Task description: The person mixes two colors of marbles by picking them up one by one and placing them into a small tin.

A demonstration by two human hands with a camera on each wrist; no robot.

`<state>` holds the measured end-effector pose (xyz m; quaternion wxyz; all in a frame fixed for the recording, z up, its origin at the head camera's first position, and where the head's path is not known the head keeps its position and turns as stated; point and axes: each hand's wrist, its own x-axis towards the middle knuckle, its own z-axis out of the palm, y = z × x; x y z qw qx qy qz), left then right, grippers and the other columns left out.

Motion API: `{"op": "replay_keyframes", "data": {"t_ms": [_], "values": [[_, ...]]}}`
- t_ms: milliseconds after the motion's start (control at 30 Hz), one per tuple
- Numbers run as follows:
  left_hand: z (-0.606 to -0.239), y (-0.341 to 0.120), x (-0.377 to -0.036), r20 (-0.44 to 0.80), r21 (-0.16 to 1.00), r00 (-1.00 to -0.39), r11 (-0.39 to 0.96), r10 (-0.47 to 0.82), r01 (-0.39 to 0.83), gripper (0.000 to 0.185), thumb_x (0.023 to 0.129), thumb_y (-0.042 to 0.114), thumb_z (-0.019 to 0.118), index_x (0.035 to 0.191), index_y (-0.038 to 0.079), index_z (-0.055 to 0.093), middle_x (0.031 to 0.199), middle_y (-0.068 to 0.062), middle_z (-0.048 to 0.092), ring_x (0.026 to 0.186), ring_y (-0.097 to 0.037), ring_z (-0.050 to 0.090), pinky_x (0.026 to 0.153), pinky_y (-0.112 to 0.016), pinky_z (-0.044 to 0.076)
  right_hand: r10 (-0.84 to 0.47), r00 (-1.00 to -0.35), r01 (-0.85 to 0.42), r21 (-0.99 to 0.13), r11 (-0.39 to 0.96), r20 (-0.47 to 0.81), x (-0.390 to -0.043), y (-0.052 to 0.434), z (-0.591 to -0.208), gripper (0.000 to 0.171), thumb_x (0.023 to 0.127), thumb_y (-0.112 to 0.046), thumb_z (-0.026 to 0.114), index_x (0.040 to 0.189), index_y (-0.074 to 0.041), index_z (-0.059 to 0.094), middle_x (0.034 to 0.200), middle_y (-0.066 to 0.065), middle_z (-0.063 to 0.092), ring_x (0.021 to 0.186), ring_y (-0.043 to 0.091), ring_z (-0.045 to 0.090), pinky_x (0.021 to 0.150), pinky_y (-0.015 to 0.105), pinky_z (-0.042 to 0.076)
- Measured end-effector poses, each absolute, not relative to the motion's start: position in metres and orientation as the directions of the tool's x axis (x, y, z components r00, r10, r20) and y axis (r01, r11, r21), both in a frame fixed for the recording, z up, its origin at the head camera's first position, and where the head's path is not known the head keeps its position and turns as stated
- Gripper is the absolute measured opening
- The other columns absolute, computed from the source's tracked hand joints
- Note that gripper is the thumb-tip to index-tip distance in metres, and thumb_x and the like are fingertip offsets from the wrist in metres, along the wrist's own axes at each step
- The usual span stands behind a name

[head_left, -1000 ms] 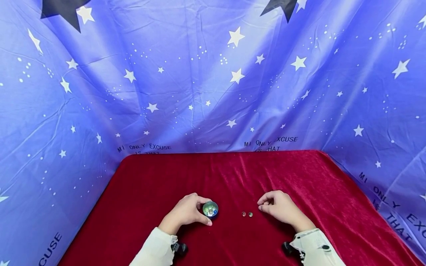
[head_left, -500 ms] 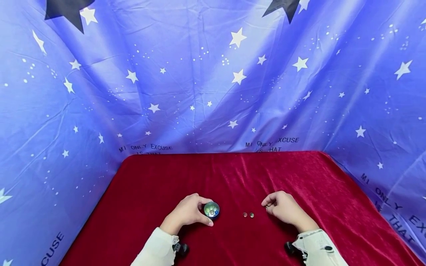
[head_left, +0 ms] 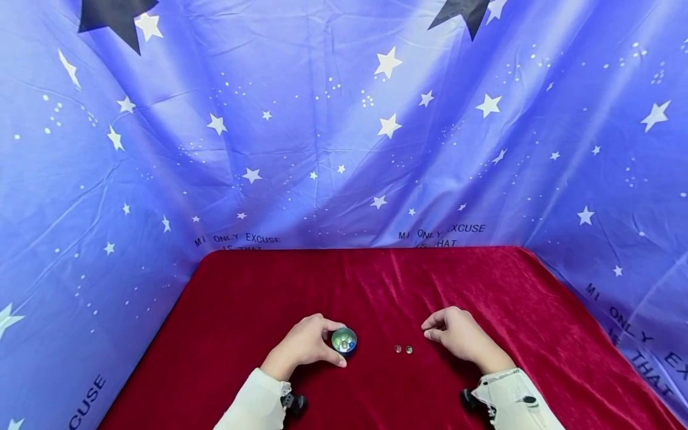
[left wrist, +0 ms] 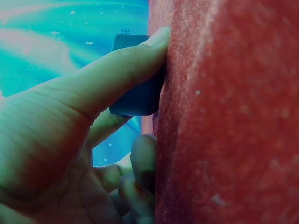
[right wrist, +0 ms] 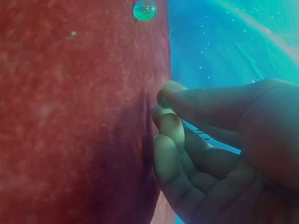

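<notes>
A small round bowl (head_left: pixel 344 340) with several glass marbles in it stands on the red velvet cloth (head_left: pixel 376 286). My left hand (head_left: pixel 329 344) grips its rim between thumb and fingers. In the left wrist view the thumb (left wrist: pixel 135 60) presses the bowl's dark wall (left wrist: pixel 138 95). Two loose marbles (head_left: pixel 404 349) lie side by side on the cloth between the hands. My right hand (head_left: pixel 428 332) rests just right of them, fingers curled, thumb and forefinger pinching what looks like a small marble (right wrist: pixel 163 99) against the cloth. One loose marble (right wrist: pixel 145 10) shows in the right wrist view.
A blue star-printed sheet (head_left: pixel 344 131) hangs behind and around the table. The red cloth's far edge (head_left: pixel 365 249) meets it. Both white sleeves (head_left: pixel 252 406) lie at the near edge, with a dark wrist strap by each.
The right hand's fingertips have edged slightly away from the two loose marbles. The left hand holds the bowl as before.
</notes>
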<state>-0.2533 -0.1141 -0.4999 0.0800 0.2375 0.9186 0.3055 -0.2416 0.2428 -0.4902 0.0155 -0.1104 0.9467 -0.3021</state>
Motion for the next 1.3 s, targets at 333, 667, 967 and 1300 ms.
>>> {"op": "replay_keyframes", "data": {"t_ms": [333,667,967,1300], "values": [[-0.498,-0.113,-0.252,-0.007,0.606,-0.881,0.702,0.473,0.373,0.061,0.059,0.037,0.101,0.116,0.031,0.080,0.078,0.009,0.061,0.077,-0.003,0.049,0.072,-0.023,0.044,-0.252,-0.963,-0.261,-0.571,0.778,0.097,-0.252,0.231,-0.475,0.008,0.086,-0.020,0.084,0.083,-0.023,0.077,0.078,-0.014,0.071,0.075,0.006,0.061,0.072,0.028,0.050],[-0.501,-0.113,-0.253,-0.005,0.591,-0.884,0.714,0.467,0.374,0.062,0.059,0.040,0.101,0.117,0.032,0.079,0.079,0.010,0.059,0.076,-0.002,0.049,0.071,-0.023,0.044,-0.250,-0.964,-0.255,-0.612,0.749,0.095,-0.261,0.218,-0.461,0.007,0.085,-0.021,0.085,0.083,-0.021,0.078,0.074,-0.011,0.069,0.070,0.008,0.060,0.066,0.025,0.049],[-0.500,-0.113,-0.253,0.012,0.599,-0.880,0.701,0.474,0.386,0.061,0.059,0.038,0.101,0.115,0.031,0.080,0.078,0.009,0.060,0.075,-0.002,0.049,0.070,-0.023,0.044,-0.235,-0.963,-0.263,-0.620,0.739,0.128,-0.264,0.219,-0.463,0.009,0.083,-0.022,0.087,0.082,-0.025,0.078,0.069,-0.011,0.063,0.064,0.007,0.055,0.060,0.024,0.046],[-0.501,-0.113,-0.253,0.020,0.594,-0.881,0.703,0.472,0.391,0.060,0.059,0.039,0.101,0.115,0.032,0.080,0.076,0.009,0.059,0.074,-0.003,0.048,0.069,-0.023,0.043,-0.261,-0.939,-0.343,-0.609,0.715,0.222,-0.264,0.206,-0.467,0.009,0.082,-0.024,0.088,0.084,-0.027,0.080,0.068,-0.009,0.056,0.063,0.004,0.050,0.061,0.024,0.044]]}}
